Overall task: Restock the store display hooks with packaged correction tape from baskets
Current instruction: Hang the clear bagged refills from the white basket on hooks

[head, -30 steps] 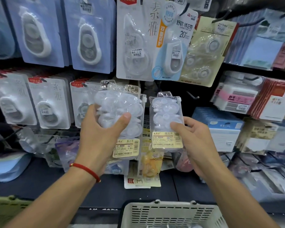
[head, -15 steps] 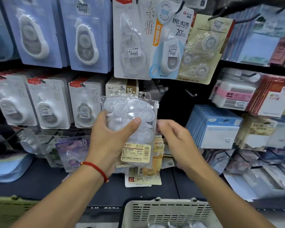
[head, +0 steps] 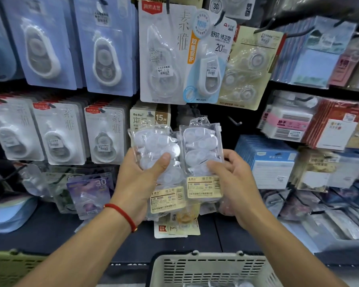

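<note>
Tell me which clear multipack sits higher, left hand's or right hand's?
The clear pack in the right hand: its hang tab tops the left hand's stack of packs, and its yellow label sits higher too.

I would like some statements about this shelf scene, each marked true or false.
1. The left hand holds a stack of clear packs. True.
2. The right hand is empty. False: it holds a single clear pack.
3. A red cord circles the right wrist. False: the left wrist.
4. A pale basket sits below the hands. True.
5. The single pack already hangs on a hook. False: its top is free.
</note>
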Demonstrator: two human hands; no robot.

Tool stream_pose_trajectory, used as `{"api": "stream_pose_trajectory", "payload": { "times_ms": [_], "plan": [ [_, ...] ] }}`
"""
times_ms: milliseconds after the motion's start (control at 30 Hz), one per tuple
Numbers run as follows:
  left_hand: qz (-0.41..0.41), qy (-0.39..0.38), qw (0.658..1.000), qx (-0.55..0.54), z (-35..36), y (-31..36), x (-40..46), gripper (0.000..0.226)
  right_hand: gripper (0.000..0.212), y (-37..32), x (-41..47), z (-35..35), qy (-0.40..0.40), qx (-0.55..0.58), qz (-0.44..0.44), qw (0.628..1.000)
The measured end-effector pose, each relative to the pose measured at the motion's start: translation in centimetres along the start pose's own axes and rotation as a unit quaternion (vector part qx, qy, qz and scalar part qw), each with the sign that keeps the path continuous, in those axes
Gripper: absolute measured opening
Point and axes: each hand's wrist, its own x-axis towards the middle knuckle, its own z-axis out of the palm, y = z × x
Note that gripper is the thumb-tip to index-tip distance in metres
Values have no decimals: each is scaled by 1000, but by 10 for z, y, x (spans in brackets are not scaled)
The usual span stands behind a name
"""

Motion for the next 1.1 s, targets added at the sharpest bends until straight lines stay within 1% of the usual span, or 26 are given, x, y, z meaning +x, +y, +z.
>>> {"api": "stream_pose_trajectory", "payload": {
  "times_ms": [100,233,433,533,567,600,633,667,700,733,767,800,833,867,900,933,1000,1067,1100],
  "plan": [
    [44,29,998,27,-2,-1,4,49,15,-3,8,-2,12,-6,-8,1000],
    [68,47,996,38,-5,-2,7,43,16,-5,19,-2,20,-3,6,1000],
    [76,66,994,43,-8,0,8,45,23,-5,20,-1,4,37,10,999],
    [73,78,993,41,-10,2,10,51,18,-7,21,-2,16,20,12,1000],
    [71,78,994,40,-10,2,10,55,21,-7,22,-1,26,-15,16,999],
    [68,78,994,42,-10,3,10,61,27,-7,23,-2,38,-80,14,996],
    [65,77,994,43,-10,2,10,64,37,-6,23,-3,53,-174,0,983],
    [66,75,994,44,-10,2,9,63,44,-6,22,-1,69,-260,-16,963],
    [69,71,994,45,-10,1,9,58,46,-6,20,0,76,-295,-35,952],
    [73,63,994,47,-9,1,8,55,43,-6,17,3,64,-278,-42,958],
    [74,54,995,49,-7,1,6,54,37,-6,14,6,33,-223,-33,974],
    [74,46,995,49,-6,0,5,54,32,-5,11,9,-12,-172,-9,985],
    [69,37,996,47,-4,0,4,55,27,-3,8,12,-59,-143,10,988],
    [59,27,997,44,-2,0,2,57,24,-1,5,15,-94,-141,15,985],
    [46,14,998,41,0,1,1,58,20,0,2,17,-111,-149,8,983],
    [32,0,999,40,1,2,0,56,16,0,1,20,-112,-154,-4,982],
    [8,-14,999,45,3,2,0,41,9,1,-1,23,-90,-136,-19,986],
    [-11,-4,999,44,2,3,1,27,10,2,-1,21,-51,-103,-13,993],
    [-19,3,999,42,0,3,2,24,12,1,-2,20,-31,-86,-8,996]
  ]
}}
